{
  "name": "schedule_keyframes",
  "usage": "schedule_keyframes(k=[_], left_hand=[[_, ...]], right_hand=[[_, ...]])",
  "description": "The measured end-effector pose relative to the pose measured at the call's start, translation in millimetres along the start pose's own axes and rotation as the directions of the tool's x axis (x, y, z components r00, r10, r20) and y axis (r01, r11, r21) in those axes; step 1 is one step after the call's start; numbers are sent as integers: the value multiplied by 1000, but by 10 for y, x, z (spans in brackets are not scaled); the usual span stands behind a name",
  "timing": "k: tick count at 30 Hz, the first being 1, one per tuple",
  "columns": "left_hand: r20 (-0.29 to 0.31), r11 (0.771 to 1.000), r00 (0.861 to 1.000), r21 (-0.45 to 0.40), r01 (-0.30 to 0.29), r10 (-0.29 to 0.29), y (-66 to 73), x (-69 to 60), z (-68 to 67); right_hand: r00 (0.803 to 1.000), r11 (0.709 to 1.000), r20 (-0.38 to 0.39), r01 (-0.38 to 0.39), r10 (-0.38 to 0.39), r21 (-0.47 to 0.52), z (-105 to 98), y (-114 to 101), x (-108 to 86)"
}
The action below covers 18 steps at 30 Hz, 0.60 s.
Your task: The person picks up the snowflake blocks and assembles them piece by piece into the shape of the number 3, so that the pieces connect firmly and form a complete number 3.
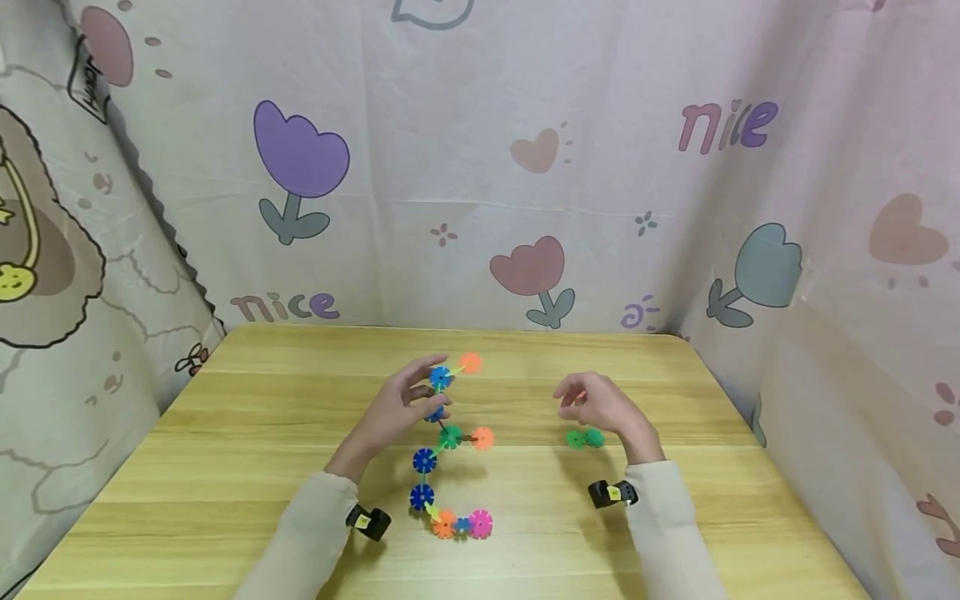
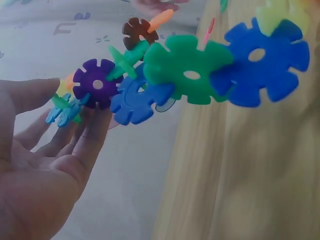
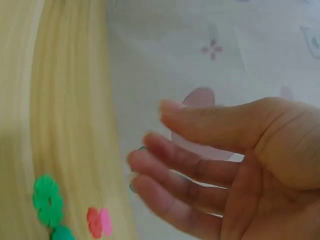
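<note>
An E-shaped chain of slotted plastic snowflake discs [image 1: 423,460] in blue, green, orange and pink runs along the middle of the table. My left hand [image 1: 393,408] holds the upper part of the chain, thumb on one side and fingers on the other. In the left wrist view, a purple disc [image 2: 97,84] lies close to the fingers, with a green disc [image 2: 187,70] and a blue disc [image 2: 265,62] nearer the camera. My right hand [image 1: 600,406] hovers with loosely curled fingers and nothing in them. Below it lie two joined green discs [image 1: 576,439].
A red and pink piece [image 3: 95,222] lies near the green discs, mostly hidden by the right hand in the head view. The wooden table [image 1: 225,467] ends at a patterned curtain [image 1: 420,167] behind and at both sides.
</note>
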<state>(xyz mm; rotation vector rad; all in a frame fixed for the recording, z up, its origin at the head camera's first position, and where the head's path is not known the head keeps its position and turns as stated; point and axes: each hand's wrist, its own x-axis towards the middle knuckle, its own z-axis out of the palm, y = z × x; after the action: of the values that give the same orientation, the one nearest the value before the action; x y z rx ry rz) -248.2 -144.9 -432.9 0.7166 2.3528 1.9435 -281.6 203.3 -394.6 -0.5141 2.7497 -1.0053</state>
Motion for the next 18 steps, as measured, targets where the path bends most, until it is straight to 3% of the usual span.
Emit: schedule_keyframes(k=[3,7,14,18], left_hand=[[-15,999,999,15,33,-33,6,1,-26],[-40,994,993,-33,108,-109,12,5,-44],[-128,976,968,-57,209,-215,20,9,-81],[-153,971,959,-55,233,-239,18,9,-101]], right_hand=[[999,998,43,-14,17,-62,-6,87,-1],[996,994,79,-33,42,-107,18,177,-6],[979,983,130,-139,154,-117,86,309,11],[974,980,154,-146,167,-137,118,355,31]])
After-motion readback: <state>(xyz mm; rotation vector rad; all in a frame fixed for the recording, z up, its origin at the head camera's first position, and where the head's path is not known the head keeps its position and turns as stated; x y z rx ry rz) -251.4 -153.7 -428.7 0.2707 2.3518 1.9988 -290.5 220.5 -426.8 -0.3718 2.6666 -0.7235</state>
